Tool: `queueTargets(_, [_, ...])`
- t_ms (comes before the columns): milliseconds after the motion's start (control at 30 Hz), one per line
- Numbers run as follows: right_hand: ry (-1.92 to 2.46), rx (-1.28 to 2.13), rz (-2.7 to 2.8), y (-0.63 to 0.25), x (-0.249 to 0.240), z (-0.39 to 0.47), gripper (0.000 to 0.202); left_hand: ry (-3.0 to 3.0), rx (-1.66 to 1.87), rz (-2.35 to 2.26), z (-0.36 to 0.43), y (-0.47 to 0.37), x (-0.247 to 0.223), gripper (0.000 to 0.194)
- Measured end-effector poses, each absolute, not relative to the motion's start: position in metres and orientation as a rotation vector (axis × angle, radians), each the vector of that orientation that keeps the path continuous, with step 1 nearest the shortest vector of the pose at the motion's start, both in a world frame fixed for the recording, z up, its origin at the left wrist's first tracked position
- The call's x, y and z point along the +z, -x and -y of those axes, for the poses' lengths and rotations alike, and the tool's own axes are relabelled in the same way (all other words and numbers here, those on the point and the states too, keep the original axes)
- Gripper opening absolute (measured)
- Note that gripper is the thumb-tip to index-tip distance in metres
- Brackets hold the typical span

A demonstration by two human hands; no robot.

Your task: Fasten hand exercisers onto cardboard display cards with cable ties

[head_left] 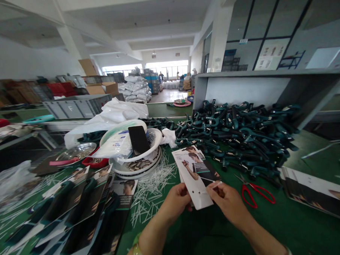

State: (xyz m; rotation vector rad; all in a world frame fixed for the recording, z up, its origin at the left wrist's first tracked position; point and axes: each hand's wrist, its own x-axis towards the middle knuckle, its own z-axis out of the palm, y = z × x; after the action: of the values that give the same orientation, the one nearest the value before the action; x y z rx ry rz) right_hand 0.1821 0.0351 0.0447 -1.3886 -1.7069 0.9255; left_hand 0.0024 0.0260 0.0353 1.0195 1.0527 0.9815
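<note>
My left hand (176, 202) is closed on the lower left edge of a printed packaging card (195, 190), which is white at its near end with small holes. Another card lies partly under it, beyond the hands. At the card's right edge my right hand (226, 200) pinches a thin white cable tie (217, 185); its far part crosses the card. To the right of that hand lie red-handled scissors (256, 193), blades apart. On the left, several cards with dark green hand tools (78, 218) attached lie overlapping.
A large heap of green-and-black tools (235, 132) spills from a grey bin (315, 98). Cut white tie ends (147, 192) litter the green table. Stacked white bowls (156, 147) carry a black phone (138, 140). More cards (316, 188) lie at right.
</note>
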Motion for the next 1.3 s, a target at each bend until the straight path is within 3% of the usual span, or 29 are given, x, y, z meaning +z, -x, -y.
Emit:
queueTargets(167, [1.202, -0.061, 1.822, -0.189, 0.044, -0.016, 0.045, -0.968, 1.039, -1.074, -0.025, 0.003, 0.045, 0.021])
queueTargets(267, [0.998, -0.262, 2.214, -0.182, 0.04, -0.009, 0.038, -0.952, 1.035, -1.057, -0.023, 0.004, 0.054, 0.01])
queueTargets(500, [0.971, -0.148, 2.089, -0.187, 0.028, -0.029, 0.03, -0.978, 1.081, -0.966, -0.023, 0.009, 0.057, 0.038])
queueTargets(700, [1.047, 0.141, 1.905, -0.19, 0.047, -0.034, 0.025, -0.909, 1.391, -0.745, -0.038, -0.025, 0.05, 0.04])
queueTargets(1067, [1.235, 0.484, 1.617, -0.197, 0.058, -0.045, 0.035, -0.812, 1.276, -0.759, -0.045, -0.047, 0.058, 0.049])
queueTargets(1300, [1.217, 0.499, 1.641, -0.193, 0.06, -0.042, 0.035, -1.152, 1.316, -0.856, -0.042, -0.04, 0.064, 0.046])
